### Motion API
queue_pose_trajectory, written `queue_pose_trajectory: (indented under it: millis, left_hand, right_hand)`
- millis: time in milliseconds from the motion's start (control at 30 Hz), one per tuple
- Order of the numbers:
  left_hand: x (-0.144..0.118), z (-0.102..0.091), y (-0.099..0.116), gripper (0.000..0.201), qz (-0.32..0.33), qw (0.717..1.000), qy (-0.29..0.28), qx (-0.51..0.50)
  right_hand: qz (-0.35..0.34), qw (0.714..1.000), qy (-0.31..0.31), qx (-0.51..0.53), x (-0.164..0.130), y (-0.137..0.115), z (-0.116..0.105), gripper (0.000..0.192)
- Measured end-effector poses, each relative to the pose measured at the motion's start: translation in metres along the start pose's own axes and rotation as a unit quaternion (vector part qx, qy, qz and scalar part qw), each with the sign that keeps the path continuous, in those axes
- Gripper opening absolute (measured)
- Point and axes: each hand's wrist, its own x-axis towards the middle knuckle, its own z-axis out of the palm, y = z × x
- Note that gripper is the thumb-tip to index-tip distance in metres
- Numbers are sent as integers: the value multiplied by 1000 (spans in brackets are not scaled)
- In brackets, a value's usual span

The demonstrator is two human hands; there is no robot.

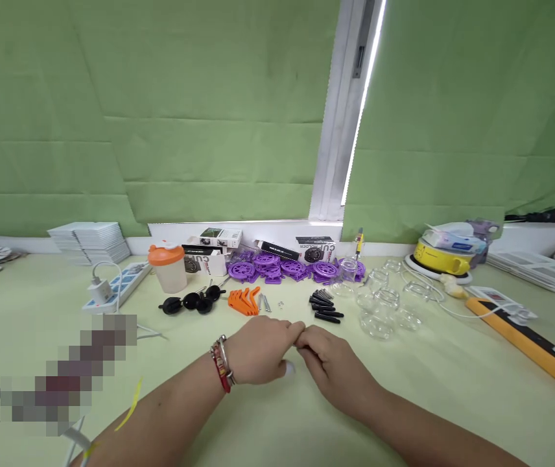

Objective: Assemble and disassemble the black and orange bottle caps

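Observation:
My left hand, with bracelets at the wrist, is closed, its fingertips meeting those of my right hand above the middle of the table. The right hand is closed too, fingers curled in. Under the left fingers a bit of something small and white shows; its kind is unclear. Whatever else lies between the fingertips is hidden. Just beyond the hands are orange angled plastic pieces, metal screws and black rod-like parts.
Purple wheel-like parts lie before cup holder boxes. Clear plastic cups stand right, near a yellow pot. On the left are black round parts, an orange-lidded cup, a power strip and cables.

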Motion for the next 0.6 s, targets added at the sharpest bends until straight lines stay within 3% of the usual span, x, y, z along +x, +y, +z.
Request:
queue_pose_trajectory:
  millis: [100,167,200,267,367,467,600]
  left_hand:
    - [-2,-2,-18,17,-43,999,22,15]
    - [-6,-9,-48,19,-142,987,78,16]
    - [-10,-12,-67,21,-220,969,108,19]
    - [-19,-14,-106,23,-403,899,168,39]
    - [-36,-2,-160,30,-560,811,169,30]
    - [-48,19,-193,36,-581,802,136,22]
    - [-50,39,-207,39,-576,808,124,25]
  right_hand:
    - [-17,997,82,2,9,7,9,21]
    - [-15,992,126,-20,10,14,13,33]
    - [-8,991,132,-29,8,18,15,39]
    - [8,994,102,-39,4,22,18,42]
    - [29,999,3,-46,-4,24,21,35]
    - [35,994,-90,-45,-8,23,26,31]
    - [29,989,-141,-44,-8,24,35,27]
